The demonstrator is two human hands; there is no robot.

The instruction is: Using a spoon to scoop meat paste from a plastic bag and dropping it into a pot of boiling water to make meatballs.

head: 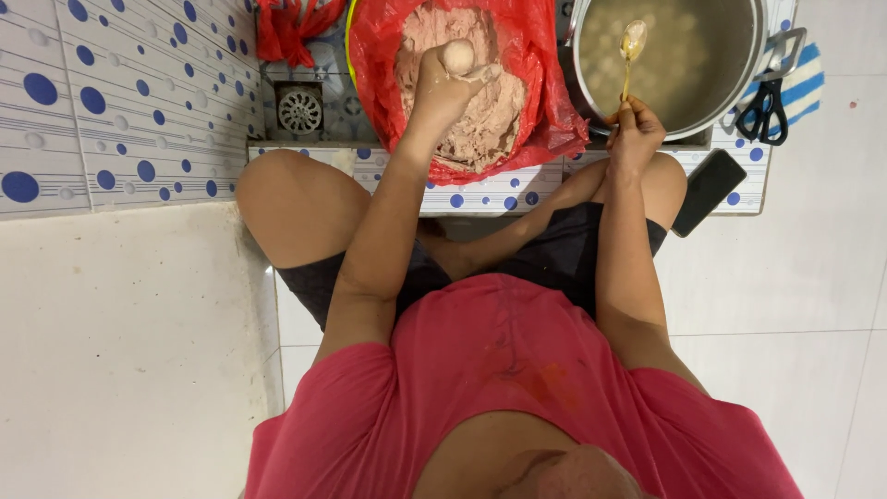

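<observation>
My left hand (442,81) is closed in a fist over a mass of pinkish meat paste (480,111) that lies in a red plastic bag (545,55). A round ball of paste (458,55) bulges out of the top of the fist. My right hand (634,131) grips the handle of a gold spoon (630,51). The spoon's bowl carries a pale lump and hangs over a steel pot (762,37) of cloudy water. Several pale balls float in the pot. I sit low, knees apart, behind both containers.
A black phone (708,189) lies on the tiles by my right knee. Black-handled scissors (763,109) rest on a blue-striped cloth (806,83) right of the pot. A floor drain (300,109) and a red bag scrap (286,28) are at upper left, beside blue-dotted tiles (120,102).
</observation>
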